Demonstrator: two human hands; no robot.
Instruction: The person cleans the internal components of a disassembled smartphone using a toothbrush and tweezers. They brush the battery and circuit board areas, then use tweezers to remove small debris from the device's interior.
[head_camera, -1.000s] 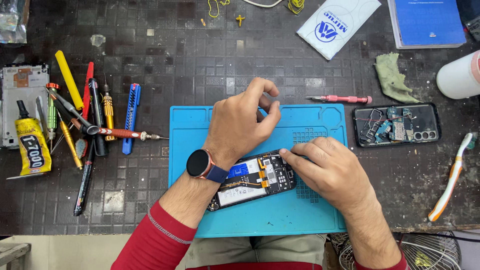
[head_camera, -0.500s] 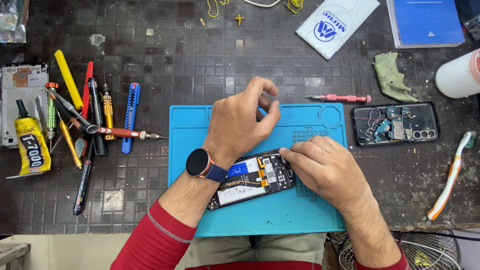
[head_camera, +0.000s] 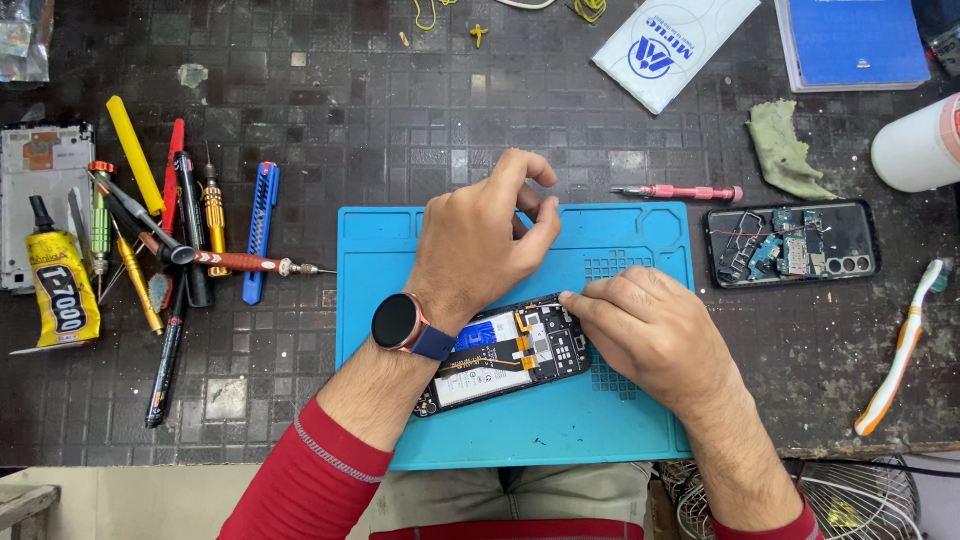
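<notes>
Steadying the opened phone (head_camera: 505, 352) on the blue mat (head_camera: 560, 420), the right hand (head_camera: 655, 335) presses its curled fingertips on the phone's upper right corner, closed onto its edge. The left hand (head_camera: 480, 245) hovers above the phone's upper end, thumb and forefinger pinched together; whether they grip some small part cannot be told. The phone lies tilted across the mat's middle, its back off, its battery and boards bare. Doing this well, I judge, calls for light pressure at the frame only, fingers off the orange ribbon, and small parts kept over the mat. A pink screwdriver (head_camera: 680, 192) lies near.
</notes>
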